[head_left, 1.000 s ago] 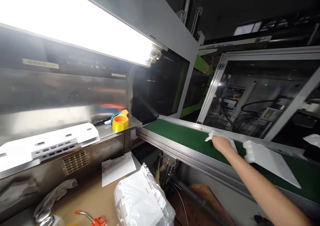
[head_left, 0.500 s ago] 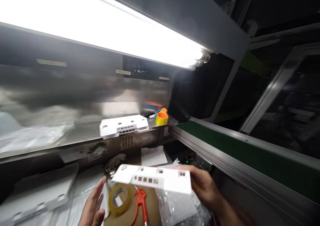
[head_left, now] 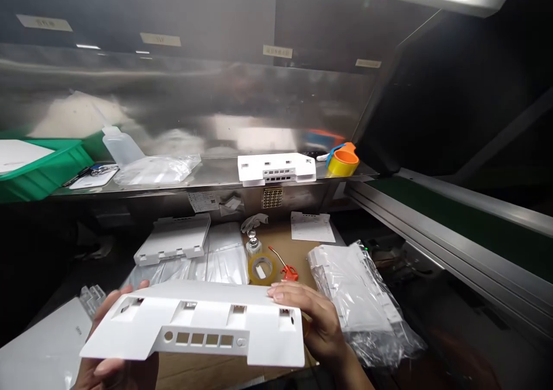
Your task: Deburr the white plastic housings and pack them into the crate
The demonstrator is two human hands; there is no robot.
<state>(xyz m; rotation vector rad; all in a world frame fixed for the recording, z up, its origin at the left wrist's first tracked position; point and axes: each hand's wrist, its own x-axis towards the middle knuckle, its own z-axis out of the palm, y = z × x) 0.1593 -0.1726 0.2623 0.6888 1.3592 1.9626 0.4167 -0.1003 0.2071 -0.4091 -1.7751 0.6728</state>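
Observation:
A white plastic housing point(head_left: 203, 315) with a row of square openings is held low in front of me. Its left end is gripped by my left hand point(head_left: 112, 349), thumb below and fingers behind. My right hand point(head_left: 313, 318) holds the right end, with its fingers over the top edge. Just beyond the housing lie a roll of yellowish tape point(head_left: 261, 269) and a red air gun point(head_left: 288, 271) on the brown work surface point(head_left: 302, 258). Another white housing point(head_left: 276, 170) sits on the metal shelf above.
White parts in clear plastic point(head_left: 358, 292) lie at right, beside a green conveyor point(head_left: 458, 220). More white housings point(head_left: 175, 237) are stacked at left. The shelf holds a green bin point(head_left: 47, 174), a squeeze bottle point(head_left: 121, 145) and a yellow tape roll point(head_left: 343, 164).
The housing has moved left and nearer, and looks larger. My left hand, open beside it before, now grips its left end. The camera view has turned left and down.

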